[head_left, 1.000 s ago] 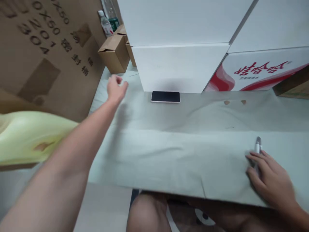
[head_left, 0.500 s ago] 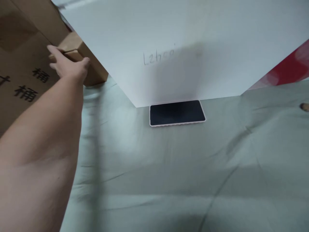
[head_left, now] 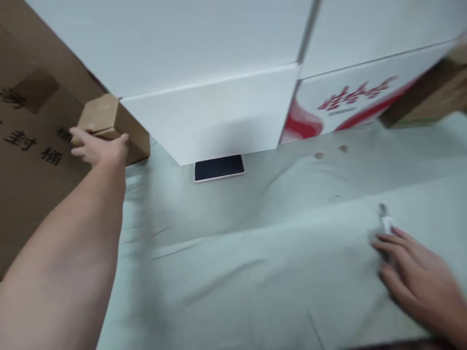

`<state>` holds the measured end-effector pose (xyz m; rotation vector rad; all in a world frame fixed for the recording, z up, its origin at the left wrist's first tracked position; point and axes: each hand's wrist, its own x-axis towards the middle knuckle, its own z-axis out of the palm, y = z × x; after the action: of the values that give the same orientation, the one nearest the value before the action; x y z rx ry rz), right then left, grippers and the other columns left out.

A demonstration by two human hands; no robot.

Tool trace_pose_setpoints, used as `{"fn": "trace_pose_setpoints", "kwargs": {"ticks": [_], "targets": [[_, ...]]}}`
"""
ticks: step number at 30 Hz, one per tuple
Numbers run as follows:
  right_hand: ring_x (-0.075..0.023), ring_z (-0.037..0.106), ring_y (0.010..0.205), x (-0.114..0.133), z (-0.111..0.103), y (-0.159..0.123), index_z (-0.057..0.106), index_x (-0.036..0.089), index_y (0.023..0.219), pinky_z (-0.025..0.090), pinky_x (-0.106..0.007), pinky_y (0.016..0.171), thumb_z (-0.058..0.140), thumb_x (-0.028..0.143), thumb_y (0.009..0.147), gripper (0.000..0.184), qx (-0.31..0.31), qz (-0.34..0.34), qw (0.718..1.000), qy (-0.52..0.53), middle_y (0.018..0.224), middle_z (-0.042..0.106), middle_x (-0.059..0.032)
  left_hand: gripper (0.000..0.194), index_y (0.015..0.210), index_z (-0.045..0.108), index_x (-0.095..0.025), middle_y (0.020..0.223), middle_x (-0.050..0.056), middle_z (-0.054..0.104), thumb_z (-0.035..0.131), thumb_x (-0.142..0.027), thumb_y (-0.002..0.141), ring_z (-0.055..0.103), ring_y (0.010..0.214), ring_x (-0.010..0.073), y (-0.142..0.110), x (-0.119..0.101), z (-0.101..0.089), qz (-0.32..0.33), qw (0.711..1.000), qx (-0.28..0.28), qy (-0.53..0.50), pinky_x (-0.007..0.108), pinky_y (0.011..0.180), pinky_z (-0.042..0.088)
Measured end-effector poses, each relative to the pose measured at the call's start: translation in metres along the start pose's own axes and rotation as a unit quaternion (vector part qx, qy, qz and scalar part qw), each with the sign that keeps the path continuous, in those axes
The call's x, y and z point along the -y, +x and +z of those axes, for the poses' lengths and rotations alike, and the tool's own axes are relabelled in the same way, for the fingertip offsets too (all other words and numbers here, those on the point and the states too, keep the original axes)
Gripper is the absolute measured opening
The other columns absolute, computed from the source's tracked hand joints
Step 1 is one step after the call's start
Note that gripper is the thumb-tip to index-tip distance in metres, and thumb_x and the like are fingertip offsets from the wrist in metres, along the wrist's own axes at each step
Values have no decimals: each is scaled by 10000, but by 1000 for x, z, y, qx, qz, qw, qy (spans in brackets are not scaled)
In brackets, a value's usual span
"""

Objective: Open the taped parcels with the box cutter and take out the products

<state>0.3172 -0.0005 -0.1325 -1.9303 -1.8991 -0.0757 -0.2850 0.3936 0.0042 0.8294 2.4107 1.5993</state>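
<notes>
My left hand (head_left: 100,148) reaches out at the left and grips a small brown cardboard box (head_left: 105,114). Its fingers and thumb spread over the box's near end, which stands against a larger carton. My right hand (head_left: 416,272), blurred by motion, has come in low at the right. Between its fingers is a slim white tool (head_left: 387,223) with a grey metal tip pointing away from me; blur hides its exact kind. A phone (head_left: 219,168) with a dark screen and pale pink case lies flat at the foot of a white box (head_left: 219,116).
A large brown carton (head_left: 36,194) with black characters stands at the left. A white carton with red print (head_left: 350,102) and another brown box (head_left: 430,97) stand at the back right. Small brown bits (head_left: 319,155) lie on the wrinkled pale green sheet (head_left: 219,272).
The view has swung right and takes in more boxes. My right hand has come into view with the white tool. My left hand still holds the small cardboard box.
</notes>
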Motion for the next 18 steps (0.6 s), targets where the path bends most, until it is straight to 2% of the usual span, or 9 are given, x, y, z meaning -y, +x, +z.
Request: {"fn": "trace_pose_setpoints", "kwargs": {"ticks": [2,4,7,9,12,16,18], "targets": [[-384,676,1285,7,-3,3,724,274,1036,601,-579,938,532,329,862,265,12,-57,998,-27,1160,775,-126,1116,1190,257,-272,1214,63,237,904,13,327,206,1434,426,-26,-2,-19,-12,999,10,-28,678,1232,56],[-364,653,1313,14,-6,8,724,222,1078,575,-542,976,506,294,892,295,9,-47,998,-37,1221,758,-129,979,1057,257,-288,1031,15,211,864,-7,342,250,1360,404,-58,0,-38,-1,999,20,-44,685,1195,115],[-343,600,1370,21,-12,13,726,186,1112,506,-509,1078,519,242,885,313,23,-20,999,-13,1271,741,-127,849,921,223,-290,900,-15,99,801,-5,370,388,1080,259,-113,4,-66,12,999,-8,-50,524,1070,317],[-337,558,1412,24,-17,14,724,175,1141,461,-495,1121,525,231,888,327,47,4,999,9,1307,724,-136,804,889,200,-287,887,-14,97,786,-23,406,348,936,178,-151,8,-82,49,996,-17,-72,393,964,349],[-337,496,1465,25,-22,15,712,171,1185,401,-496,1171,527,226,886,356,77,28,996,36,1350,697,-146,739,868,172,-283,891,-28,181,750,-77,454,319,883,143,-207,18,-112,109,986,-8,-127,304,874,334],[-335,450,1493,25,-24,16,697,183,1191,358,-505,1196,510,224,893,354,84,38,994,60,1366,676,-147,704,945,271,-271,1023,-53,401,770,-162,462,467,982,150,-283,45,-176,165,971,28,-173,339,951,401],[-335,450,1486,25,-25,16,695,190,1174,357,-508,1191,500,223,895,342,81,39,994,68,1357,675,-152,738,1012,340,-268,1088,-46,452,831,-203,464,522,1046,168,-315,63,-212,157,971,50,-172,370,993,437]]}}
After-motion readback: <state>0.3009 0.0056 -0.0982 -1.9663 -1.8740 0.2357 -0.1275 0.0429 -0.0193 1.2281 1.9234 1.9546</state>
